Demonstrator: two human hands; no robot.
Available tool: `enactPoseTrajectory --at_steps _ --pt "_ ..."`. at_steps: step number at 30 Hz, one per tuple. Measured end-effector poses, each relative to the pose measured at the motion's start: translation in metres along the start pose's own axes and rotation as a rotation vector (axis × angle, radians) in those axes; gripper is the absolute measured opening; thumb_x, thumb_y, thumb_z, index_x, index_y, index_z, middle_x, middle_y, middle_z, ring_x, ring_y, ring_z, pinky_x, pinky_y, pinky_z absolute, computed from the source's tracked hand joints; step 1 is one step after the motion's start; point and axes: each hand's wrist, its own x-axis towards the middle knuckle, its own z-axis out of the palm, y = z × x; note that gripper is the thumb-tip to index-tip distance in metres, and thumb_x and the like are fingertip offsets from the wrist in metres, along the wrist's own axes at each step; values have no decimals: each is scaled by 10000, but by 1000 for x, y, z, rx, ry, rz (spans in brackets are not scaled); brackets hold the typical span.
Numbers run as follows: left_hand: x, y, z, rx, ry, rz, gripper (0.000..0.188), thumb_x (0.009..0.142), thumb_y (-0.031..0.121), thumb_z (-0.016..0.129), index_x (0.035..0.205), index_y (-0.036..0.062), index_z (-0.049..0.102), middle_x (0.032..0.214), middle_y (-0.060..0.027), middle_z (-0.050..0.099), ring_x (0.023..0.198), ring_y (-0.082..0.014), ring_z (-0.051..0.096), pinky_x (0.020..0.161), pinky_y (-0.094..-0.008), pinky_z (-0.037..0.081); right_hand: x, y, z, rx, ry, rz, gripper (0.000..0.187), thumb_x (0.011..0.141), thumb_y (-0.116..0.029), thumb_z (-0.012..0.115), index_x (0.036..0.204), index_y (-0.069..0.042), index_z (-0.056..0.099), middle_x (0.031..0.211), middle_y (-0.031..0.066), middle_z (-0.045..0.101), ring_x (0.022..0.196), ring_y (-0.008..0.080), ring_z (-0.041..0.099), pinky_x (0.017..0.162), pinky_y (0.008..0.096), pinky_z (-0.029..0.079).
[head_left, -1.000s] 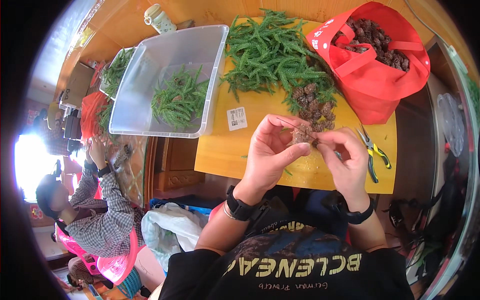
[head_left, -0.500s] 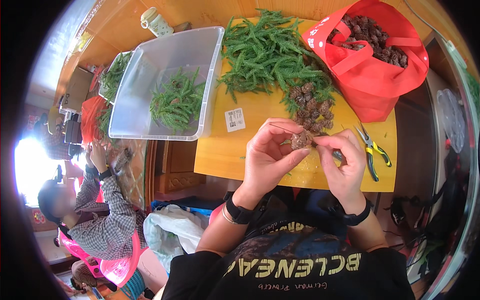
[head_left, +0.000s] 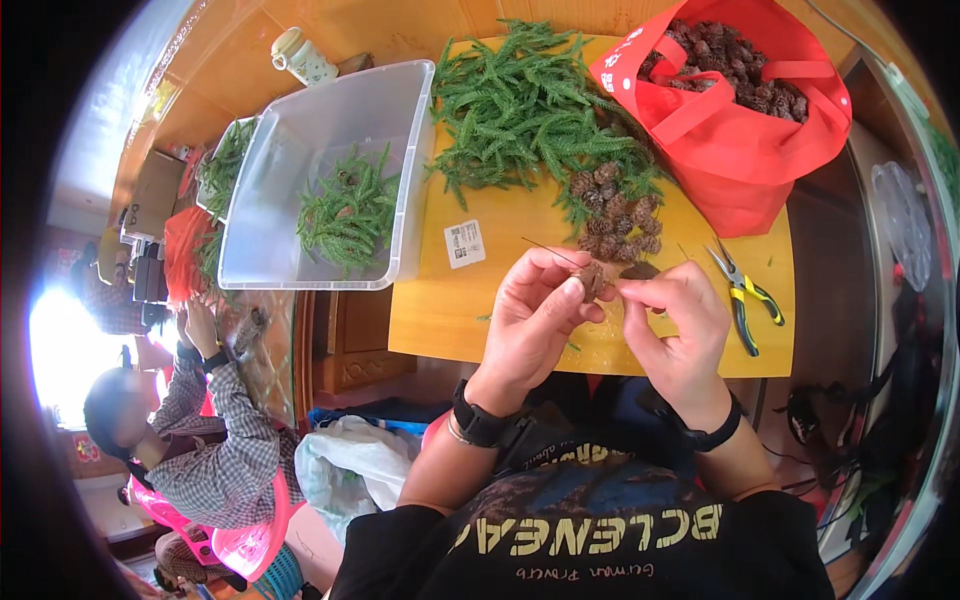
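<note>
Left hand: this one (head_left: 530, 325) has a small brown pine cone (head_left: 592, 281) pinched between thumb and fingers, just right of centre in the frame.
Right hand: right up beside it, fingertips at the cone's right side; honestly can't tell if this hand (head_left: 688, 325) is gripping anything. The two hands sit close together, just the cone between them.
Wire: a thin dark one (head_left: 548, 248) pokes out up and left of the cone.
Yellow board: lies under the hands (head_left: 435, 325), with a white printed label (head_left: 463, 244) left of centre.
Pliers: yellow-and-black pair (head_left: 743, 300), right of the hands, jaws pointing up the frame.
Greenery: big heap of green sprigs (head_left: 515, 115) at top centre, loose cones (head_left: 620, 220) by its lower right edge.
Red bag: upper right (head_left: 740, 170), loaded with more cones.
Clear bin: upper left (head_left: 400, 200), a few sprigs (head_left: 348, 215) inside.
Co-worker: far left, checked shirt (head_left: 220, 465), arms reaching up the frame.
</note>
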Motion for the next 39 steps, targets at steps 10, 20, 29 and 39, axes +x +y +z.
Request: enactPoseTrajectory --at_steps 10,20,29,39 --pt "3 -6 -5 -47 -8 3 165 922 230 518 997 83 516 954 -113 538 743 -152 509 579 -203 402 3 2 -3 -8 -26 -53 221 652 80 634 830 -49 658 688 58 512 610 172 517 546 254 407" --pt "3 -1 -13 -112 -128 -111 191 912 249 530 963 66 516 938 -131 526 709 -154 483 550 -185 372 25 3 -20 -125 -124 -286 292 562 36 660 819 -104 651 695 15 506 603 177 531 491 280 424" --pt "0 1 -10 -112 -153 -181 159 904 229 538 927 78 491 937 -163 523 706 -165 469 536 -191 367 30 6 -33 -121 -300 -323 226 628 22 679 832 -65 638 754 52 554 659 215 557 571 297 440" --pt "-4 -7 -5 -315 -132 -269 133 916 201 524 925 68 521 917 -139 576 718 -163 543 579 -219 430 1 32 0 991 -334 254 260 769 -103 700 977 -24 564 1083 106 566 959 145 534 858 282 419"
